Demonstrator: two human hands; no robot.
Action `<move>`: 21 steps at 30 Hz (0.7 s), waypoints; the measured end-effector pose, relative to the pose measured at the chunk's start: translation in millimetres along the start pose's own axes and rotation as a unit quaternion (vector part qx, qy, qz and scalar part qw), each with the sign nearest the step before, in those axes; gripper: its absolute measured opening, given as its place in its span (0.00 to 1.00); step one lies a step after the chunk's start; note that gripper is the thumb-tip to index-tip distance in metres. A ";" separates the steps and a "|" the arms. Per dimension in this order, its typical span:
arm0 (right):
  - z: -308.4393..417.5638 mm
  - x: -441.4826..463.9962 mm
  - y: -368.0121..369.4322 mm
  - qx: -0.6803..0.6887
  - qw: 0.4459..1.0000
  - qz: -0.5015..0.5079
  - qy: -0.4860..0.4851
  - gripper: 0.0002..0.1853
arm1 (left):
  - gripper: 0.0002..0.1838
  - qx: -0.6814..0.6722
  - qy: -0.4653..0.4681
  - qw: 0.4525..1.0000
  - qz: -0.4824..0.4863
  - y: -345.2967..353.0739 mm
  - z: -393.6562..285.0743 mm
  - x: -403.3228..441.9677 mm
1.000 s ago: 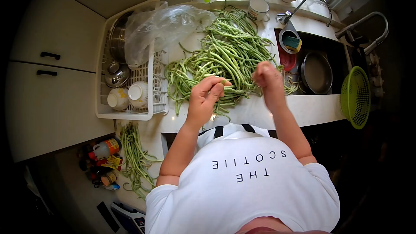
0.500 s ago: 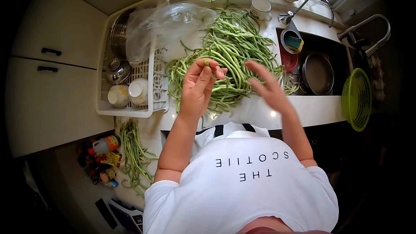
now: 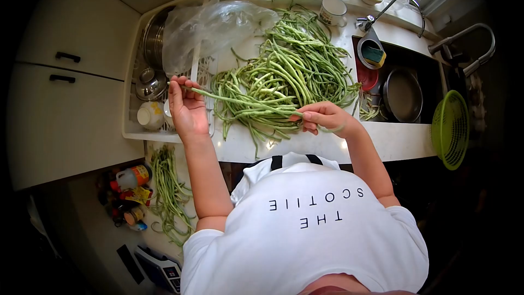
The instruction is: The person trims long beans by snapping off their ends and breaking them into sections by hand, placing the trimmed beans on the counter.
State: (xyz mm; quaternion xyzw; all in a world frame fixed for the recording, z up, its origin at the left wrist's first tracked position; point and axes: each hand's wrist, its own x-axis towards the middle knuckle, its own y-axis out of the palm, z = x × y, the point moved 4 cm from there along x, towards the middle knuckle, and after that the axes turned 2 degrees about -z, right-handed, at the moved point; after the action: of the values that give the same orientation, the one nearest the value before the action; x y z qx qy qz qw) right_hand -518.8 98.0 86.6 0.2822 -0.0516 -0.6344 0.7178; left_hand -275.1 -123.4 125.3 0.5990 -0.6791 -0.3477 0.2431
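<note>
A long green bean [image 3: 245, 102] stretches between my two hands, in front of a big heap of long beans [image 3: 289, 68] on the counter. My left hand [image 3: 189, 112] pinches one end of it, palm up, beside the white dish rack. Closed around the bean toward its other end is my right hand [image 3: 323, 117], with a pale tail of bean trailing past the fingers. Both hands are above the front part of the counter.
A white dish rack [image 3: 188, 137] with bowls and a clear plastic bag [image 3: 218, 24] stands left. On the right are a sink [image 3: 431, 84] holding a pan [image 3: 403, 94] and a green colander [image 3: 451, 130]. More beans [image 3: 168, 194] lie at lower left. A mug [image 3: 332, 11] stands behind the heap.
My left hand has moved left, and a long bean now spans both hands. My right hand, open and blurred before, has come down and closed on the bean. The view has shifted slightly.
</note>
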 end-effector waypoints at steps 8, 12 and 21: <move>1.9 -11.3 -7.8 0.117 0.992 -0.045 -0.033 0.24 | 0.09 0.006 0.035 0.999 -0.011 -20.9 -16.8 12.5; 3.7 -15.2 -9.2 0.161 0.985 -0.033 -0.060 0.24 | 0.10 0.019 0.077 0.997 -0.013 -8.0 -23.3 2.8; -28.5 -19.0 -20.4 -0.080 0.983 -0.165 -0.012 0.13 | 0.12 0.102 0.165 0.981 -0.001 14.2 -43.4 -21.3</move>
State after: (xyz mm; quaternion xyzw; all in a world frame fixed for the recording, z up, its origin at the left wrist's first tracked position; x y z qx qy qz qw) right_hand -528.0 124.8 58.6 0.2209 0.0383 -0.7496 0.6228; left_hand -248.3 -109.7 165.8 0.6706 -0.6607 -0.1733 0.2893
